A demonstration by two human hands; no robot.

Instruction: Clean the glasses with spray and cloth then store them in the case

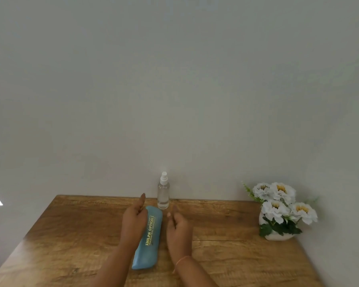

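Note:
A blue glasses case [148,239] with yellow lettering lies closed on the wooden table [71,235], its long side pointing away from me. My left hand [134,219] hovers at the case's left edge, thumb raised and fingers loosely curled, holding nothing. My right hand [177,225] is just right of the case, fingers relaxed and empty, a thin band on the wrist. A clear spray bottle [163,192] with a white nozzle stands upright behind the case, close to the wall. No glasses or cloth are in view.
A white pot of white flowers [280,210] stands at the table's back right. A plain wall rises right behind the table. Bare wood stretches to the left and right of my arms.

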